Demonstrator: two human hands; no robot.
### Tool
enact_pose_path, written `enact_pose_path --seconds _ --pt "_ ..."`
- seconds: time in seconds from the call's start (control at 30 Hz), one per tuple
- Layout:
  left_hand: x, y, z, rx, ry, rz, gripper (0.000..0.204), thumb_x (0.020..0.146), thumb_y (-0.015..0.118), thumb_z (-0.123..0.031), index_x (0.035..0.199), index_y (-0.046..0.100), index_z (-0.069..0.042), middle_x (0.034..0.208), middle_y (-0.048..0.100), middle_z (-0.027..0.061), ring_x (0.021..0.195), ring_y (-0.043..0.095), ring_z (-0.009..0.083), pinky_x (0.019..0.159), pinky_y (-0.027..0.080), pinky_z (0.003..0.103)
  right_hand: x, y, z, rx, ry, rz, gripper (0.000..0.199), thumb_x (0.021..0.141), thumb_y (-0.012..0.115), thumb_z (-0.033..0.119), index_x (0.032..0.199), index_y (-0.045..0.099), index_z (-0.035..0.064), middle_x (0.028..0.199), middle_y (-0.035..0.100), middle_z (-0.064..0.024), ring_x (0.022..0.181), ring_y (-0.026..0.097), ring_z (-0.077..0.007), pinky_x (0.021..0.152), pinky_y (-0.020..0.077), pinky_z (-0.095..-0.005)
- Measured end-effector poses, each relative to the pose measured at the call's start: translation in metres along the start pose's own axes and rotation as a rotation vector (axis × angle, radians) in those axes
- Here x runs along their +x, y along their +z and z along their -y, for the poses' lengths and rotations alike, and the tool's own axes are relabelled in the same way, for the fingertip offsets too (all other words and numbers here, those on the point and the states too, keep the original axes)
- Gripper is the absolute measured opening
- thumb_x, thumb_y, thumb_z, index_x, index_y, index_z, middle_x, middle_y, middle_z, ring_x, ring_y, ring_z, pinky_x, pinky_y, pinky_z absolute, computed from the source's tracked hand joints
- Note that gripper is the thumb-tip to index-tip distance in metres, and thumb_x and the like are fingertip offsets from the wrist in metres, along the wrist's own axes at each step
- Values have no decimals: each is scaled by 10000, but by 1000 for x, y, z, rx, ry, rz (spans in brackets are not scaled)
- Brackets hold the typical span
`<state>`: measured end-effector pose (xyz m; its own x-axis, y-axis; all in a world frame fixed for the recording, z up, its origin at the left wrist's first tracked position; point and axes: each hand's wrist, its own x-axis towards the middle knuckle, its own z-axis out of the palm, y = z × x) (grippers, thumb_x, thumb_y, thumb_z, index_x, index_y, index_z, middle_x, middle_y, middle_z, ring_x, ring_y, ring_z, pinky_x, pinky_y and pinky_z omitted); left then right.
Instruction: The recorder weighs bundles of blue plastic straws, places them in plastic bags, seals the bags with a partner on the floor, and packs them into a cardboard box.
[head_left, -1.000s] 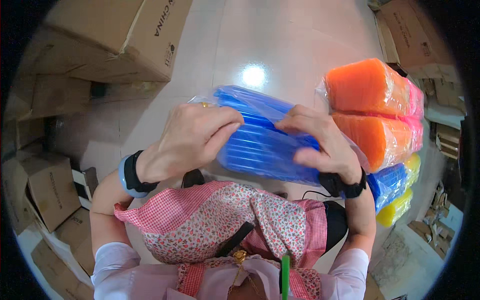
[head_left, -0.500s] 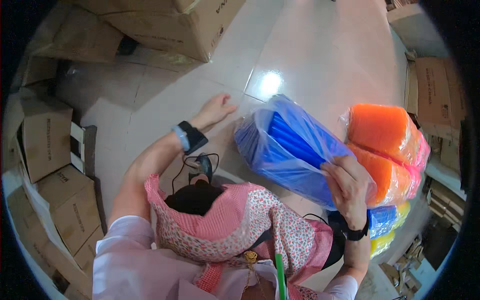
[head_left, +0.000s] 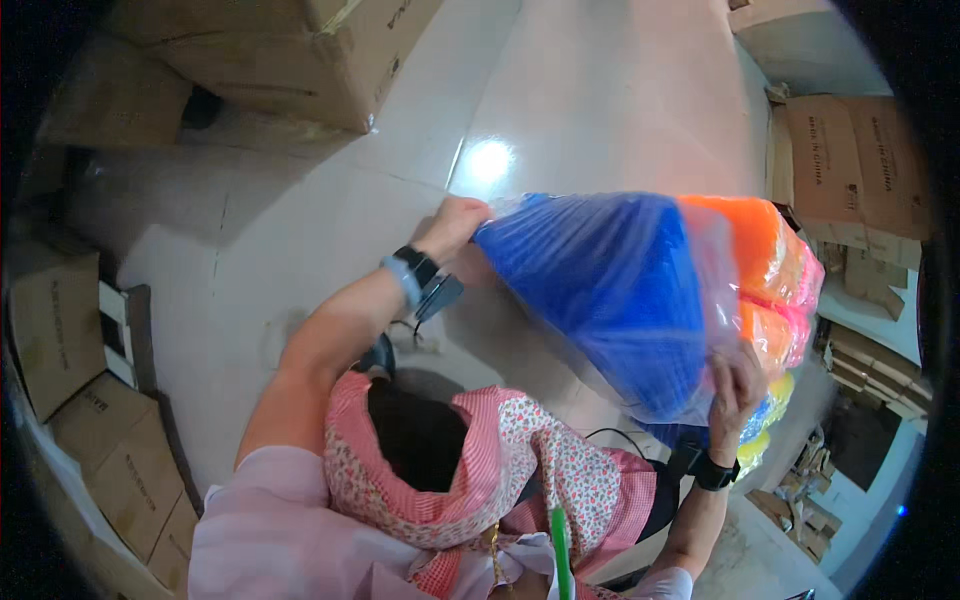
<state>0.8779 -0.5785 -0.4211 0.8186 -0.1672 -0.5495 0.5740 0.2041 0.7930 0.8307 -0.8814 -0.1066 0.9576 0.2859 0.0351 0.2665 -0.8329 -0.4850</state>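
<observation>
A clear plastic bag [head_left: 610, 290] packed with blue contents stretches between my two hands above the floor. My left hand [head_left: 458, 222] is closed on the bag's gathered far-left corner. At its lower right edge, loose clear film is pinched in my right hand [head_left: 735, 385]. The blue contents show through the film as thin, ribbed lengths; their exact kind I cannot make out. Just beyond the bag, to the right, are wrapped orange bundles [head_left: 755, 245] and pink bundles [head_left: 805, 285], partly hidden by it.
Yellow wrapped bundles [head_left: 752, 455] lie by my right wrist. A large cardboard box [head_left: 300, 70] stands at the far left, with more cartons [head_left: 120, 460] along the left side. Another carton [head_left: 855, 165] is at the right. A floral apron [head_left: 430, 480] covers my lap.
My left hand went from open and empty to gripping the bag's corner. The bag has been turned and spread wider, and my right hand has shifted right and slightly down along its edge.
</observation>
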Motion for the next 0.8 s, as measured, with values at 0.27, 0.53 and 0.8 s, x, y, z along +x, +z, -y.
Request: enact_pose_path --seconds 0.27,0.53,0.8 --pt "-175 49 -194 158 441 12 172 853 578 -170 829 615 -4 726 585 -14 660 530 52 611 440 214 -134 -18 -197 -130 295 -446 191 854 489 66 1008 585 4 826 575 -61 737 550 -168 633 448 -291" --pt "-126 55 -157 269 178 169 144 816 577 -121 739 565 1 683 575 -16 626 530 58 566 429 212 -39 158 -263 1450 724 -460 260 890 476 120 1128 538 34 892 575 -46 820 541 -155 706 462 -309" --pt "-121 89 -196 1212 390 102 257 841 583 -204 651 555 -33 554 523 -5 524 488 54 484 407 246 -25 155 -221 1564 551 -536 259 901 470 180 1111 525 39 1009 587 -61 909 554 -177 807 471 -327"
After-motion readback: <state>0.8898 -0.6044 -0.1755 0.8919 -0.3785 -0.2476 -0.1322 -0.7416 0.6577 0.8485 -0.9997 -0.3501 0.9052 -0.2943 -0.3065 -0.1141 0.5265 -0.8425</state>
